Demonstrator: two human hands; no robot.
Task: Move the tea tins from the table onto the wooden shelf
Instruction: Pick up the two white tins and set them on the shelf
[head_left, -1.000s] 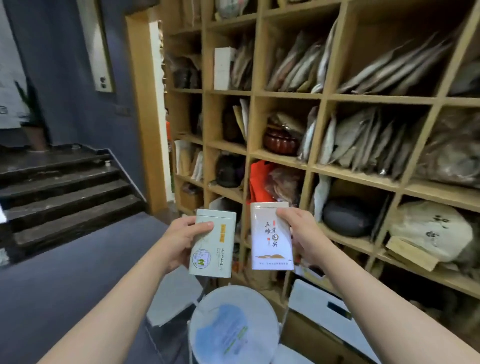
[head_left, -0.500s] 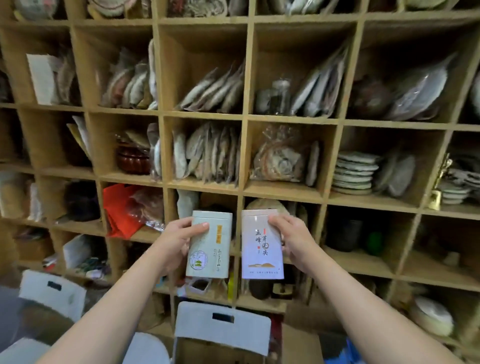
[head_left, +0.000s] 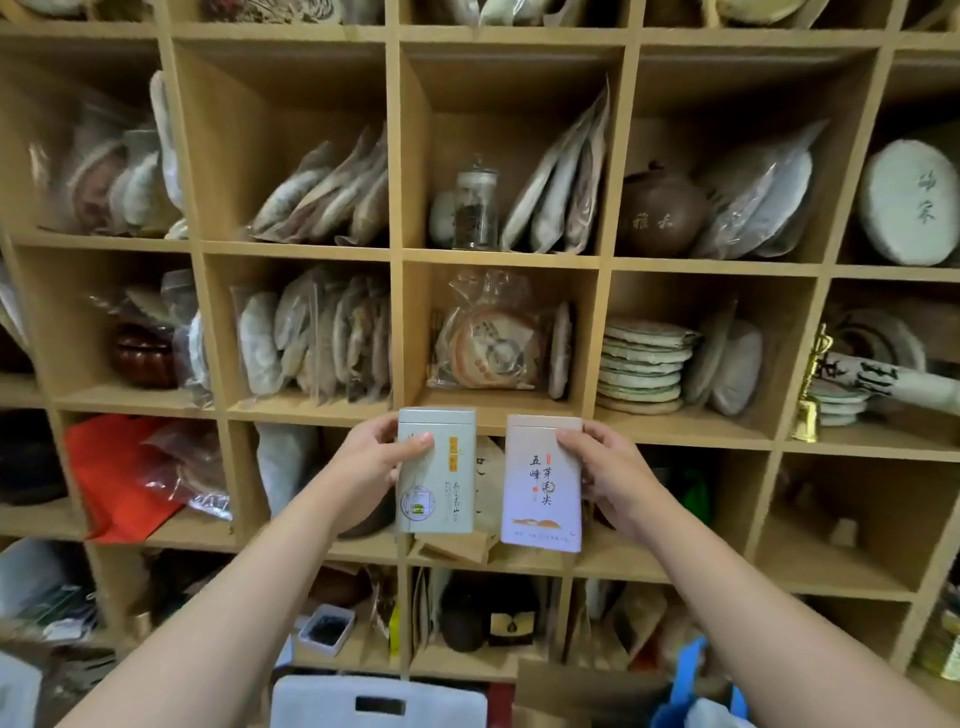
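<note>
White tin (head_left: 541, 483) marked "五峰芽毛尖"

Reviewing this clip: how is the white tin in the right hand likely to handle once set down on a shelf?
The white tin looks rigid, with straight edges under the right hand. Its smooth faces may be slippery. Tall and narrow, it could probably tip if nudged on the wooden shelf.
</note>
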